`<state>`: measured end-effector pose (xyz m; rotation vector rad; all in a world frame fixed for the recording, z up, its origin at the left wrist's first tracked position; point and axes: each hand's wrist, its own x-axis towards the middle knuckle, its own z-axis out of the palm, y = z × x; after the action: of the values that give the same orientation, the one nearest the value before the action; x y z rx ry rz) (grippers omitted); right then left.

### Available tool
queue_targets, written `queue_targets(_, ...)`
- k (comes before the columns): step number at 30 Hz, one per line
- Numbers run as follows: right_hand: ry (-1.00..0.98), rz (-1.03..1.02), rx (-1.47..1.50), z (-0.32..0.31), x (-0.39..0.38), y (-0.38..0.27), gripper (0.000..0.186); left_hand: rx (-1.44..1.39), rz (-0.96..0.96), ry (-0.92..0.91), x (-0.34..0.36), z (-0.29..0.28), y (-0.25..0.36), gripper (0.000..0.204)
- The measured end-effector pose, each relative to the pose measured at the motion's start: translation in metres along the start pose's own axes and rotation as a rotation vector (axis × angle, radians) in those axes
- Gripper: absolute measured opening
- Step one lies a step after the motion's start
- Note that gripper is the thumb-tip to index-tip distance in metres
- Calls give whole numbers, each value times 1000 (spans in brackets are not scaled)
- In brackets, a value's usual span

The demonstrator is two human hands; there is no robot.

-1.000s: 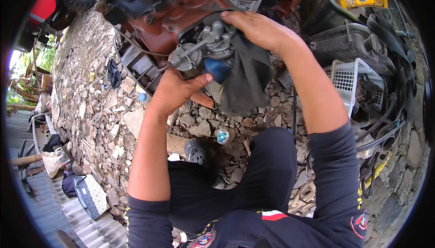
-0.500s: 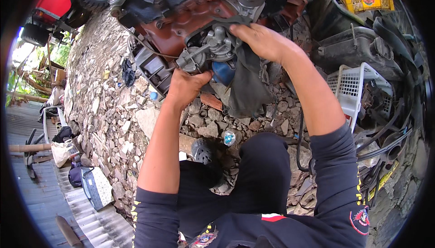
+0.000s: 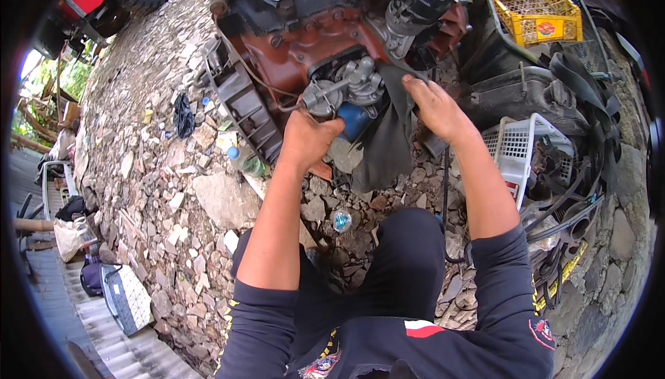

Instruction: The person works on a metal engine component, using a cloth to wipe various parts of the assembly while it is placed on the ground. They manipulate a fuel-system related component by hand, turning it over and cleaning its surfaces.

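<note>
1. Grey metal pump (image 3: 346,88) sat bolted on side of rust-red engine block (image 3: 298,50), domed top twd upper right, long axis running lower left to upper right.
2. Looked dull cast grey, knobbly; blue filter (image 3: 355,119) just below it.
3. Left hand (image 3: 308,140) curled shut under pump, grip partly hidden — can't tell on what exactly.
4. Right hand (image 3: 433,105) spread flat, pressing dark cloth (image 3: 388,143) right of pump.
</note>
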<state>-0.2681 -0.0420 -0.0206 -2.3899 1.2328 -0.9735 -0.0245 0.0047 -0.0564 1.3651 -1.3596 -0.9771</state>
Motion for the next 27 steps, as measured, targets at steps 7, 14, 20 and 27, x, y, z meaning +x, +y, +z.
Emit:
queue_targets(7, -25, 104, -26, -2, -5, -24, 37, 72, -93, 9, 5, -1, -2, 48)
queue_targets(14, 219, 558, 533, 23, -63, -57, 35, 10, 72, -11, 8, -3, -23, 40)
queue_targets(20, -55, 589, -16, 42, -47, -84, 34, 11, 45, -60, 11, -6, -22, 39)
queue_targets(27, -181, 621, -521, 46, -26, -99, 38, 67, 44, -55, 13, -6, -21, 43)
